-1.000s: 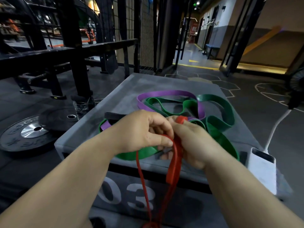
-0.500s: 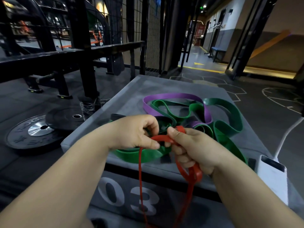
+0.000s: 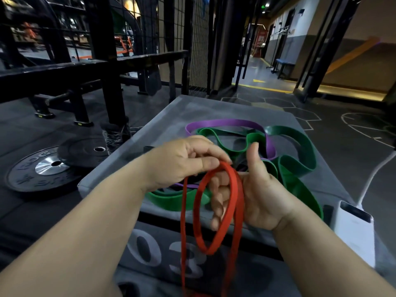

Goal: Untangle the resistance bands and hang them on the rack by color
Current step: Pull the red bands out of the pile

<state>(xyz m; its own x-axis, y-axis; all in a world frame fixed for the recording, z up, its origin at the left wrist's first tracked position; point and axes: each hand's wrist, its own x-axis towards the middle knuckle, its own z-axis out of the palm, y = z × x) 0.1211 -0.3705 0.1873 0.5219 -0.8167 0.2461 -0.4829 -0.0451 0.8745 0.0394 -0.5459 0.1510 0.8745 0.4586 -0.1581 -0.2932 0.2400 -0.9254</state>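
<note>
- Red band (image 3: 233,189) held up in front of the near edge of a grey padded box (image 3: 162,125), with one small loop drooping below the hands and longer strands running down out of the bottom of the picture.
- Left hand (image 3: 186,161) at the top of that loop, thumb and forefinger pinching the red strip, the other fingers (image 3: 199,146) curled in above it.
- Right hand (image 3: 261,189) just beside it, palm turned toward the left hand, thumb raised, its fingers loosely spread and reaching through the red loop; red strands lying across the palm, nothing gripped.
- Behind both hands, on top of the box, a tangle: a purple band (image 3: 227,122) arching along the far side, wide green bands (image 3: 304,146) in two shades woven over and under it and each other, one bright green end lying at the near edge under the left wrist.
- White figures "03" printed on the front face of the box, partly crossed by the hanging red strands.
- White power bank (image 3: 353,228) at the near right corner of the box, a white cable (image 3: 372,174) leading away to the right.
- On the dark floor to the left, two black weight plates (image 3: 42,168), the smaller overlapping the larger.
- Beyond the plates, a black steel rack (image 3: 107,61) and a wire mesh panel; farther back, a lit corridor with a yellow line on the floor.
</note>
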